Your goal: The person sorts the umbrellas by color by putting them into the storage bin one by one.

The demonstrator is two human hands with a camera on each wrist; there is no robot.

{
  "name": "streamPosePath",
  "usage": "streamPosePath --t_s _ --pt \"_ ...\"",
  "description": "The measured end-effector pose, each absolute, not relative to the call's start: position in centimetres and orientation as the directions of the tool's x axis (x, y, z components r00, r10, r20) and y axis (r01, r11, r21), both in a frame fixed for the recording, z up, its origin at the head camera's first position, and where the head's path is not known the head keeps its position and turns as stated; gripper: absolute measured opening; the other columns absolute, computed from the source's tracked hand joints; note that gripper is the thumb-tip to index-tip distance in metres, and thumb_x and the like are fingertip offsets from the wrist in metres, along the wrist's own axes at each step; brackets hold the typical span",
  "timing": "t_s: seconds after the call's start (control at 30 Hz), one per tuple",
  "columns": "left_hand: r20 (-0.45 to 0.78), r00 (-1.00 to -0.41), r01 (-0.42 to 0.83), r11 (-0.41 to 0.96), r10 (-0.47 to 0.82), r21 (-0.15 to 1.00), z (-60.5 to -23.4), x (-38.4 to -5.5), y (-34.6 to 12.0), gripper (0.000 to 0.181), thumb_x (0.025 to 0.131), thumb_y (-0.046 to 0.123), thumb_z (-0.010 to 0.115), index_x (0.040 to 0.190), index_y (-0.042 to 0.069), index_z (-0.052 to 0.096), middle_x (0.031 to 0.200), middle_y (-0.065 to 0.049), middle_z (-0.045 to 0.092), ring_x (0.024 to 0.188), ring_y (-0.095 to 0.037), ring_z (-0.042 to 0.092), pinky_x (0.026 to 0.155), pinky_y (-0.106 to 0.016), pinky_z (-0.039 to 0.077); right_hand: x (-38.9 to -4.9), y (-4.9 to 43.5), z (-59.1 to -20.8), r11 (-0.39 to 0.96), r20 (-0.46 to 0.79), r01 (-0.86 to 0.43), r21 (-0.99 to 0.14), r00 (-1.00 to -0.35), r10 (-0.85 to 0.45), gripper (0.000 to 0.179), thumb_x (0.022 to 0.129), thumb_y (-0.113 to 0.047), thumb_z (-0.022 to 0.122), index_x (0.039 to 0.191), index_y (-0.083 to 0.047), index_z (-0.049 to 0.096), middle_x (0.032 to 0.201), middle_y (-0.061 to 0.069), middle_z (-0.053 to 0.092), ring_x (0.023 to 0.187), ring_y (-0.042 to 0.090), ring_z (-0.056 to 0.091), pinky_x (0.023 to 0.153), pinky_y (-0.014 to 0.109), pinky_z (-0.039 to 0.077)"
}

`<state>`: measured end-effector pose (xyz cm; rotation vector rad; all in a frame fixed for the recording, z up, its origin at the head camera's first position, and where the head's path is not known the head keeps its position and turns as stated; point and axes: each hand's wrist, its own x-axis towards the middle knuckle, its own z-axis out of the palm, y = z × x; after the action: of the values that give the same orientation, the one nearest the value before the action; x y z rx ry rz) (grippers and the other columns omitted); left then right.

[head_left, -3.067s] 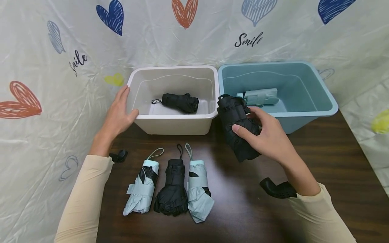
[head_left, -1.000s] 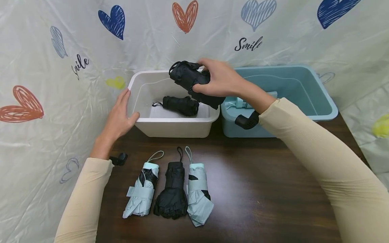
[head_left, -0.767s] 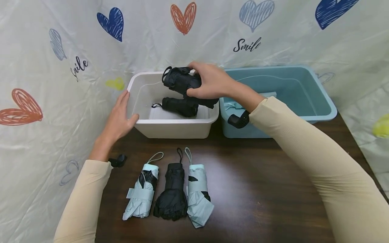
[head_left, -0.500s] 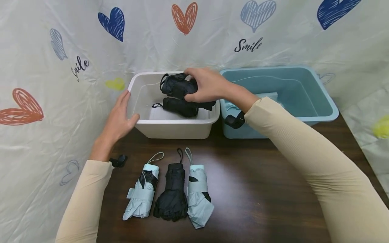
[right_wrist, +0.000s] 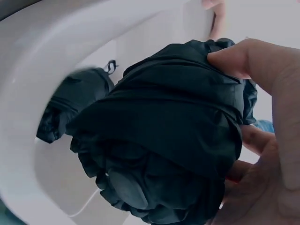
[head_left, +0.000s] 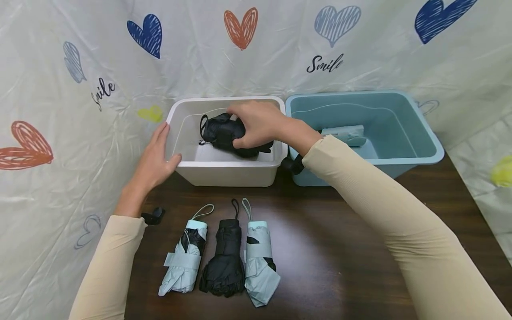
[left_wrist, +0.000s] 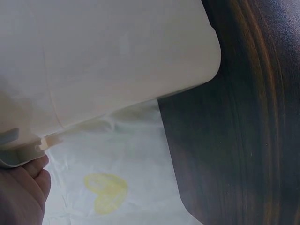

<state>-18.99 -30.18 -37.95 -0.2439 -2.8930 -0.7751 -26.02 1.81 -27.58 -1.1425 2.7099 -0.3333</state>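
Observation:
My right hand [head_left: 258, 122] grips a folded black umbrella [right_wrist: 164, 117] inside the white bin [head_left: 232, 174], thumb on one side and fingers on the other. A second black umbrella [right_wrist: 75, 103] lies in that bin, mostly hidden in the head view. At the bin's left front corner, my left hand [head_left: 154, 162] rests against the rim with its fingers fairly straight. On the table in front lie a light blue umbrella [head_left: 182, 262], a black umbrella [head_left: 224, 266] and another light blue umbrella [head_left: 261, 266], side by side with loops pointing at the bins.
Right of the white bin stands a blue bin [head_left: 416, 161] holding a folded light blue umbrella [head_left: 346, 133], partly behind my right arm. Behind both bins hangs a white cloth [head_left: 280, 53] printed with hearts. The dark wooden table [head_left: 340, 266] extends to the right.
My right hand has carried the black umbrella from in front of the blue bin, leftward over the white bin, then down into it. My left hand stays at the white bin's corner.

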Motion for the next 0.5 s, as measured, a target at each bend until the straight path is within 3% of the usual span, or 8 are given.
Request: streamPosePath --t_s 0.17,0.37,0.5 --pt "0.172 -0.977 0.193 0.856 0.123 0.480 -37.9 -18.9 -30.2 0.089 0.093 0.028 0.059 0.168 0.001 0.020 0.178 -0.016 0.018 0.161 -0.044 0.026 0.128 -0.065 0.027 -25.7 1.2 -27.7 0.684 -0.097 -0.693 -0.227 -0.683 -0.724 0.070 0.090 -0.042 0.071 0.153 -0.019 0.052 0.138 0.006 0.067 0.114 0.027 0.063 0.092 0.050 0.054" --pt "0.168 -0.979 0.185 0.854 0.117 0.486 -37.8 -18.8 -30.1 0.089 0.093 0.028 0.059 0.168 0.001 0.019 0.178 -0.016 0.018 0.161 -0.044 0.026 0.128 -0.065 0.027 -25.5 2.2 -27.5 0.671 -0.038 -0.668 -0.322 -0.699 -0.714 0.052 0.097 -0.026 0.060 0.148 -0.018 0.059 0.144 0.007 0.066 0.125 0.025 0.065 0.095 0.052 0.055" --pt "0.164 -0.980 0.178 0.858 0.111 0.482 -38.0 -18.9 -30.2 0.089 0.094 0.027 0.060 0.168 0.001 0.019 0.178 -0.016 0.018 0.162 -0.043 0.025 0.129 -0.064 0.026 -25.4 4.0 -27.1 0.681 -0.025 -0.641 -0.355 -0.722 -0.692 0.048 0.099 -0.026 0.057 0.146 -0.018 0.061 0.143 0.006 0.066 0.128 0.025 0.064 0.101 0.052 0.054"
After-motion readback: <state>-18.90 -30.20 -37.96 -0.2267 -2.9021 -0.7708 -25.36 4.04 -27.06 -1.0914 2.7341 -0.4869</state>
